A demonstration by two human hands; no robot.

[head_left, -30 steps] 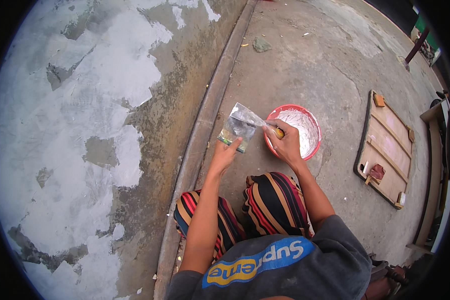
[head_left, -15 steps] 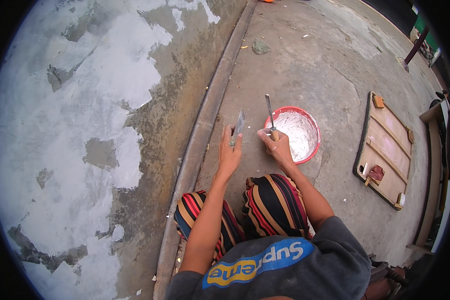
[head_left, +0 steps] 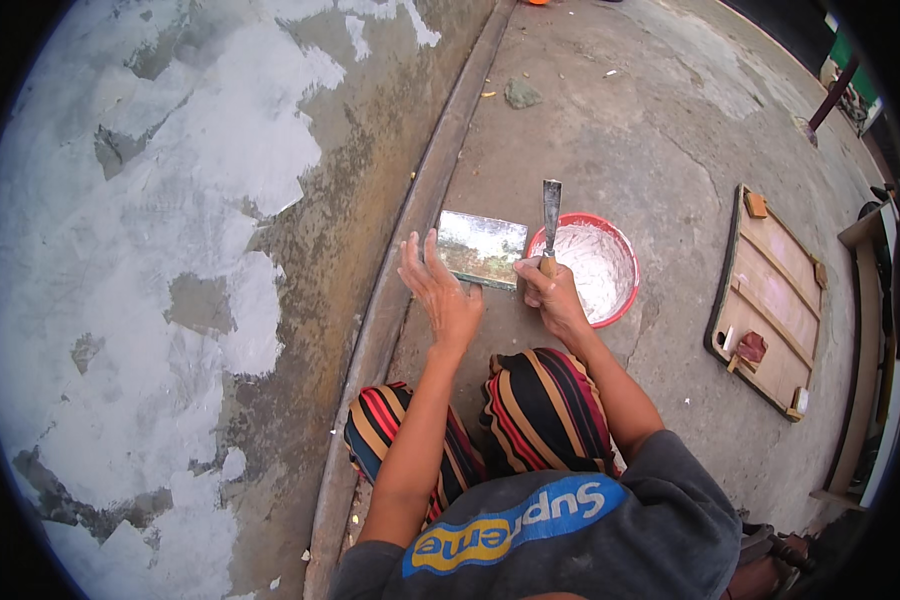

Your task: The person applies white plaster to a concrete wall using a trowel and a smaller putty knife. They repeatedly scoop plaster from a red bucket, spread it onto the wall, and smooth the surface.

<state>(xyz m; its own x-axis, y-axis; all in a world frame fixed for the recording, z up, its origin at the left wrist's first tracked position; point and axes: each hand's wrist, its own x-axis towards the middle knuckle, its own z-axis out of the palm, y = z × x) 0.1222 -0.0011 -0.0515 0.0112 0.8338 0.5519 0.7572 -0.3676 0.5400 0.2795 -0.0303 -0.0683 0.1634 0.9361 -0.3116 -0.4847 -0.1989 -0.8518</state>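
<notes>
Head view, looking down on a crouching person. Nearest the camera: a grey shirt and striped trousers (head_left: 530, 420), with both forearms reaching forward over the knees. The left hand (head_left: 440, 295) is spread open, fingers extended, its fingertips touching the near edge of a flat rectangular metal plate (head_left: 482, 248) that is held roughly level above the concrete floor (head_left: 630, 130). The right hand (head_left: 552, 295) is closed around the wooden handle of a narrow putty knife (head_left: 550, 215), blade pointing up and away, just beside the plate's right edge. Directly beyond the right hand sits a red bowl (head_left: 625, 290) holding white putty; the knife blade crosses its near rim.

Progress, as a judgement: the wall (head_left: 170, 250) at left carries broad white patches, with grey and brown bare areas between them, so patching appears partly done and much surface is left. The plate looks nearly bare of fresh putty, suggesting it is not yet loaded.

Surroundings: a raised kerb (head_left: 440, 170) separates wall from floor. To the right, well apart, a wooden board with battens (head_left: 770, 300) lies flat. A small lump of debris (head_left: 521, 94) lies farther off. Nothing stands between hands and bowl.
</notes>
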